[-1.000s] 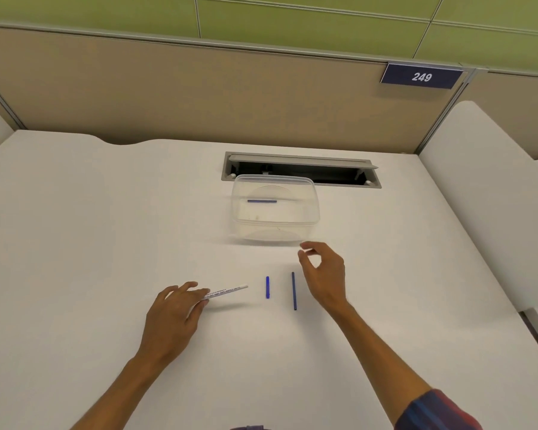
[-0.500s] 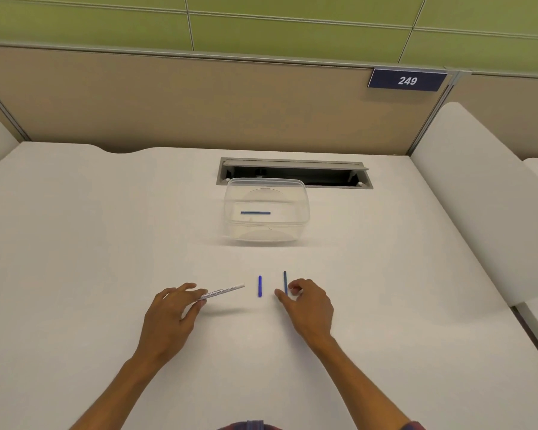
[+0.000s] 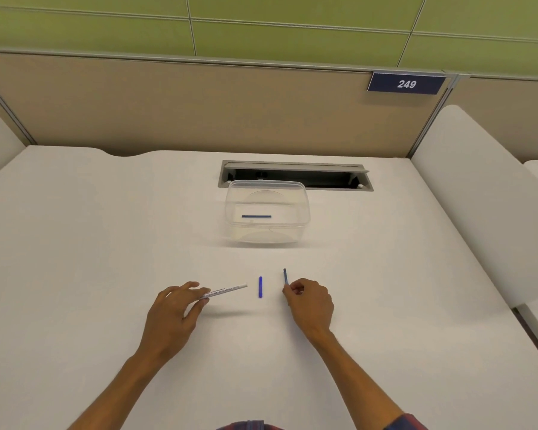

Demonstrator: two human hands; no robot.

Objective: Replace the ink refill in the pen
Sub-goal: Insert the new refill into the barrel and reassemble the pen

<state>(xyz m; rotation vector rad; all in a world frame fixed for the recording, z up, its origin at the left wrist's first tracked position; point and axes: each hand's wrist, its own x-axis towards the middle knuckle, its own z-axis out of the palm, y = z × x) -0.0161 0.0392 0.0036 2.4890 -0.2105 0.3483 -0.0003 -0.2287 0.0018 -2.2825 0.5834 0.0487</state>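
Left hand (image 3: 171, 318) holding the white pen barrel (image 3: 225, 291) above the tabletop (image 3: 75, 243), right hand (image 3: 309, 302) pinching the thin blue refill (image 3: 285, 276) near its lower end: judged light, slender, bendable; grip close to the tip.

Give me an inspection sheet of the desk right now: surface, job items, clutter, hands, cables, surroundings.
Surface: white desk, with an open cable slot at its far edge.
Job's things: white pen barrel raised off the desk; long blue refill pointing away from the person; short blue piece lying between them; another blue refill inside the clear container.
Clutter: nothing seen.
Grippers: left hand holds the pen barrel by its near end; right hand pinches the near end of the long blue refill.
Cables: nothing seen; the slot's inside is dark.
Surroundings: beige partition, green wall panels above, number plate 249, neighbouring white desk at right.
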